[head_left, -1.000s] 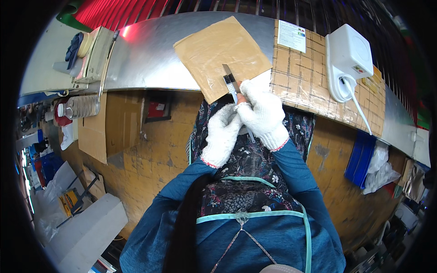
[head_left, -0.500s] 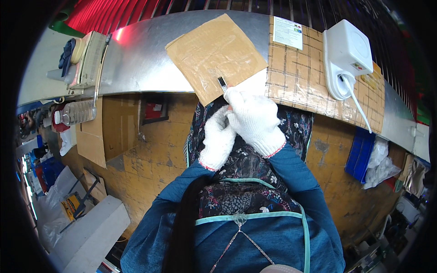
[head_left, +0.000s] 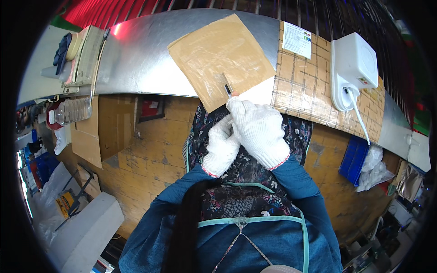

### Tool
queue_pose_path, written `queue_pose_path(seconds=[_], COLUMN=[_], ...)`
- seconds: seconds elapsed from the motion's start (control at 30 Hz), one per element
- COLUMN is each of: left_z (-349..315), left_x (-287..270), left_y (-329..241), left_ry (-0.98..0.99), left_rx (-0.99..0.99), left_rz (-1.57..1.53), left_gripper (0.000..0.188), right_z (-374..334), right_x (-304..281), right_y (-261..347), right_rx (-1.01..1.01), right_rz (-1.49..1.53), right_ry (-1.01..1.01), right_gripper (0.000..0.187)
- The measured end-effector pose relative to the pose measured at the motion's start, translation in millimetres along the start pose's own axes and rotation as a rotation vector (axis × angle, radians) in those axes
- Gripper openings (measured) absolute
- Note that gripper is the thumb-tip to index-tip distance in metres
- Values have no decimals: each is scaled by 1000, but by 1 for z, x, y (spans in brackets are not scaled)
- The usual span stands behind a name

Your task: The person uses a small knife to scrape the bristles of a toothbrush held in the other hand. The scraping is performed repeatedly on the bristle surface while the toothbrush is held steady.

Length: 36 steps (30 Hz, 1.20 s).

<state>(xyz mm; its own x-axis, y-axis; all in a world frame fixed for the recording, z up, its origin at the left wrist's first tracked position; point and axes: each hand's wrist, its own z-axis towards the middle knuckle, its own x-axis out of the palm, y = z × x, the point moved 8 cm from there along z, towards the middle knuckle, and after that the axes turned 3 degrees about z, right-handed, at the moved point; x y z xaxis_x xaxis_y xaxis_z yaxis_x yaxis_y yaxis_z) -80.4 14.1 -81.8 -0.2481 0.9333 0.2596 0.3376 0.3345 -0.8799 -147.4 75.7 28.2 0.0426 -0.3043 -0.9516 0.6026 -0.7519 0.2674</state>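
White knitted gloves with red cuffs cover both my hands, which are close together above my lap at the table's front edge. My right hand (head_left: 259, 132) is closed around a small slim tool (head_left: 228, 89) with a dark, partly shiny end; its exact kind is too small to tell. The tool's end points away from me over a square, tape-covered piece of cardboard (head_left: 218, 54). Against the right hand, lower and to the left, my left hand (head_left: 222, 145) has its fingers curled in; whatever they may hold is hidden.
The cardboard lies on a metal table (head_left: 136, 54). To its right, a taped cardboard sheet (head_left: 302, 82) carries a white device (head_left: 357, 59) with a cable. A clear plastic bottle (head_left: 73, 112) and a box (head_left: 86, 54) are at the left. A blue bin (head_left: 353, 160) sits below right.
The view has shifted slightly. The tool in my right hand has turned, and its shiny dark end shows at a different angle. Both hands stay together in nearly the same place.
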Motion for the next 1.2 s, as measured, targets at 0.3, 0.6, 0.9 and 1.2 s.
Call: queue_pose_path(seconds=[0.3,0.6,0.9,1.2], left_z=[0,-2,-5,-4], left_x=[-2,5,4,4], left_y=[2,-17,-19,-25], left_ry=[-13,-18,-45,-65], left_rx=[-12,-85,-129,-22], left_rz=[65,55,85,165], left_gripper=[40,38,28,27], right_z=[-6,6,-19,-19], right_x=[-9,-3,-17,-22], right_y=[6,-32,-29,-22], right_rx=[-42,262,197,144], right_rz=[8,196,405,412], right_ry=[-71,-157,-268,-262], right_gripper=[21,22,31,23])
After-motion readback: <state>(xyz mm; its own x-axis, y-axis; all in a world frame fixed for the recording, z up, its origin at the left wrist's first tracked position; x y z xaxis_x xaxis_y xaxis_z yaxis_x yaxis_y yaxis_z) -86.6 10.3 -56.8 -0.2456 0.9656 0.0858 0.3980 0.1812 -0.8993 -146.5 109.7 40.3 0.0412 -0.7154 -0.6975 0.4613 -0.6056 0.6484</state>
